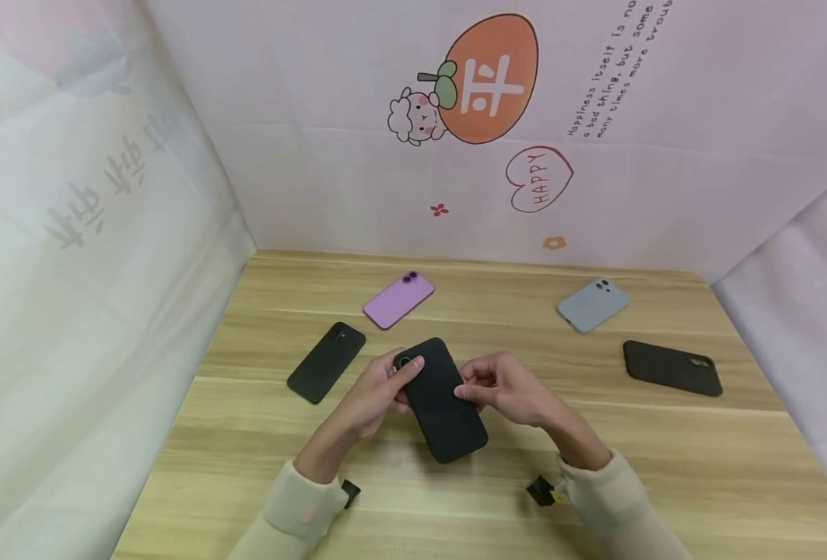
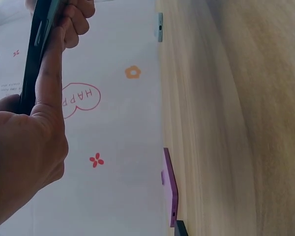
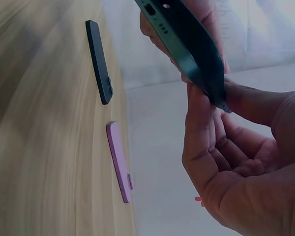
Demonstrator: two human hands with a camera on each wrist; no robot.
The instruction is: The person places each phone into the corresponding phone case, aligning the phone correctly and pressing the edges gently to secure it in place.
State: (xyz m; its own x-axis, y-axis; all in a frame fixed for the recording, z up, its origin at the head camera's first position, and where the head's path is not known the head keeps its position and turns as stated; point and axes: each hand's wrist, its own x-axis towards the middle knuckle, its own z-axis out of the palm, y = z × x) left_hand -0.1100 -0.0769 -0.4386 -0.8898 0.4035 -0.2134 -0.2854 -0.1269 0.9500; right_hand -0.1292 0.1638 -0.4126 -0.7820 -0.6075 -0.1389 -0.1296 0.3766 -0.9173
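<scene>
The left hand (image 1: 378, 389) holds a black phone (image 1: 448, 408) above the middle of the table (image 1: 413, 517), back upward and tilted, with its camera end toward the upper left. The left thumb lies across the back just beside the camera ring (image 1: 404, 362), and fingers show under the near edge, so this grip is closed around the camera end. The right hand (image 1: 507, 386) pinches the opposite long edge about midway along: thumb on the back, index finger beneath, other fingers curled in toward the palm. The lower end juts out free of both hands.

The left wrist view adds the phone's thin side, with an elongated recess along it and the index finger stretched beside it. The right wrist view alone shows the end face, with an oblong opening and a row of small holes, and a small pointed lip at the pinch; whether that lip is part of a cover I cannot tell.

Only the head view shows all the things around: a dark phone (image 1: 326, 363) just left of the left hand, a purple phone (image 1: 399, 300) beyond it, a pale blue phone (image 1: 593, 306) and a black phone case (image 1: 672, 368) to the right.
</scene>
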